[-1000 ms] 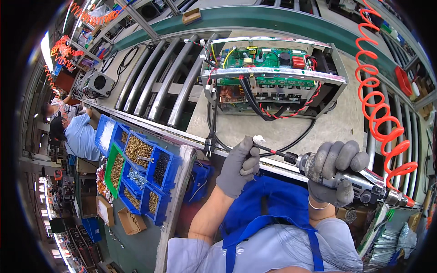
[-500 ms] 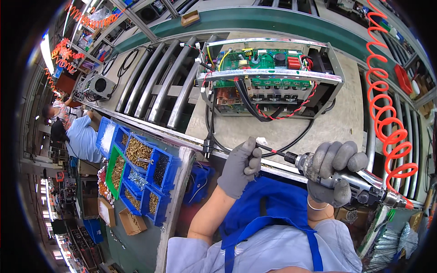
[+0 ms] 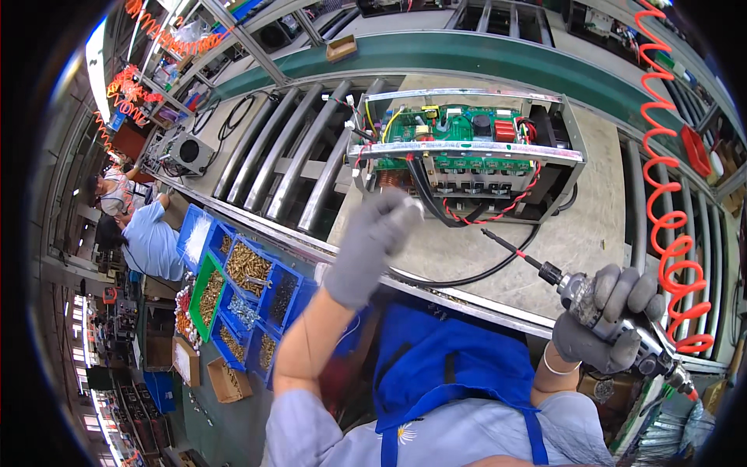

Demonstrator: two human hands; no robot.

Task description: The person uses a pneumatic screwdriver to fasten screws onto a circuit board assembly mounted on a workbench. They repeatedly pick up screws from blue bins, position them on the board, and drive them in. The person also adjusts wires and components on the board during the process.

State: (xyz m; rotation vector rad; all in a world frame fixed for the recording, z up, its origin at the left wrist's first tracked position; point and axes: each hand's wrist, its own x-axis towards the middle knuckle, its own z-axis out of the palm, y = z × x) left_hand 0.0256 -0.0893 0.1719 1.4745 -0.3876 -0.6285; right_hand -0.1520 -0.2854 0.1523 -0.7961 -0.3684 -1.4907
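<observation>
My right hand (image 3: 615,315) is wrapped round a pneumatic screwdriver (image 3: 576,292), its long thin bit (image 3: 513,249) pointing up and left over the bench. In front of me stands an open metal chassis (image 3: 467,146) with a green circuit board (image 3: 459,123), thick black cables and a twisted red-and-black wire. My left hand (image 3: 369,245), in a grey glove and blurred, is closed near the chassis's lower left corner. Something small and white shows at its fingertips, too smeared to name. Whether the hand touches the chassis I cannot tell.
Metal rollers (image 3: 284,156) lie left of the chassis. Blue bins (image 3: 276,292) and a green bin (image 3: 206,296) hold brass fittings and screws. A black cord (image 3: 467,282) curves across the bench. An orange coiled hose (image 3: 661,187) hangs at right. Co-workers (image 3: 152,241) are at far left.
My left hand has moved up and left, away from the screwdriver bit, toward the chassis. My right hand has drawn the screwdriver right and slightly down.
</observation>
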